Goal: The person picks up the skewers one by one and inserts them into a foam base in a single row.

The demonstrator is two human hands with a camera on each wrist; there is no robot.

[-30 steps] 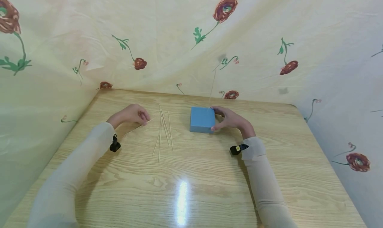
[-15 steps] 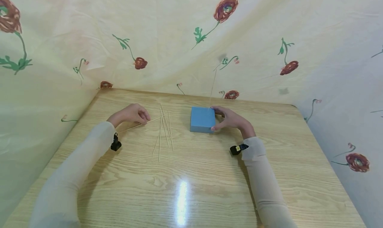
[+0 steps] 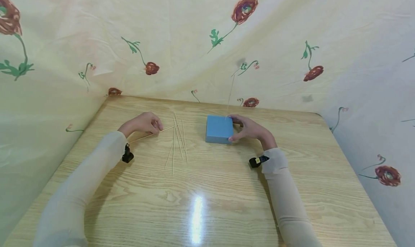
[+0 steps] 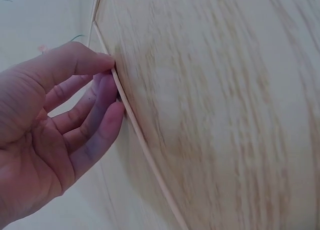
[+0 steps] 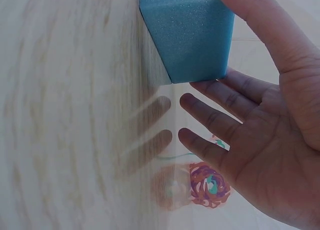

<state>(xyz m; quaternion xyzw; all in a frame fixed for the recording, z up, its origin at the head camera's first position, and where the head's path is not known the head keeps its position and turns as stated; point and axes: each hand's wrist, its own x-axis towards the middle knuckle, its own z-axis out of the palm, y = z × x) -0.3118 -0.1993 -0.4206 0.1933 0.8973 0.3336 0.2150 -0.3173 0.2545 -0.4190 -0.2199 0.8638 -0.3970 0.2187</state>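
The fingers of my left hand (image 3: pixel 144 123) pinch a stick (image 4: pixel 152 160) just beside the loose sticks (image 3: pixel 185 143); my right hand (image 3: pixel 251 128) grips the blue block (image 3: pixel 219 126) on the desk (image 3: pixel 227 189), presumably steadying it (an upright stick (image 3: pixel 231 92) rises from it).

Left hand (image 3: pixel 142 123) pinches thin stick (image 3: pixel 167 128) beside loose sticks (image 3: pixel 174 146); right hand (image 3: pixel 249 128) grips blue block (image 3: pixel 218 127) bearing standing stick (image 3: pixel 230 95).

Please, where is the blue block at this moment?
In the head view, the blue block sits on the table right of the thin sticks, its right side held by the right hand.
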